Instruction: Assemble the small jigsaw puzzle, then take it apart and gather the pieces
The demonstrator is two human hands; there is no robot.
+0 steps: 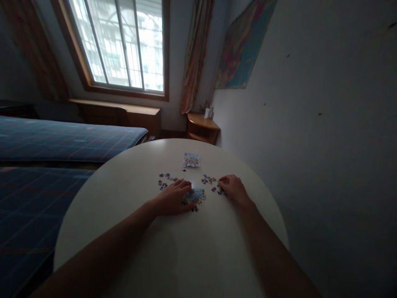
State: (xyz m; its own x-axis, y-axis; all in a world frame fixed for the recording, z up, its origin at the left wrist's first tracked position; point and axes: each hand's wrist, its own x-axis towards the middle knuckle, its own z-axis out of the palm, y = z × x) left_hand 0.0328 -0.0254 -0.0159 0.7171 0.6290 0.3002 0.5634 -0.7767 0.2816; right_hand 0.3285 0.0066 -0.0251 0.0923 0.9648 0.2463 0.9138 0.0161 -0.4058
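A partly assembled jigsaw puzzle (196, 195), with a blue upper part and a ragged, multicoloured lower part, lies on the white round table (198, 256). My left hand (173, 198) rests open along the puzzle's left side, its fingers apart and partly covering that edge. To the right, my right hand (232, 188) is closed in a pinch low over loose puzzle pieces (208, 179); whatever is between its fingertips is too small to make out. More loose pieces (163, 185) are scattered beyond my left hand. Farther back lies a small picture sheet or packet (191, 160).
A white wall (310, 174) runs close along the right of the table. At the left are mattresses with blue plaid covers (62, 140). A wooden corner shelf (203, 122) stands behind the table, and a window (120, 45) is at the back.
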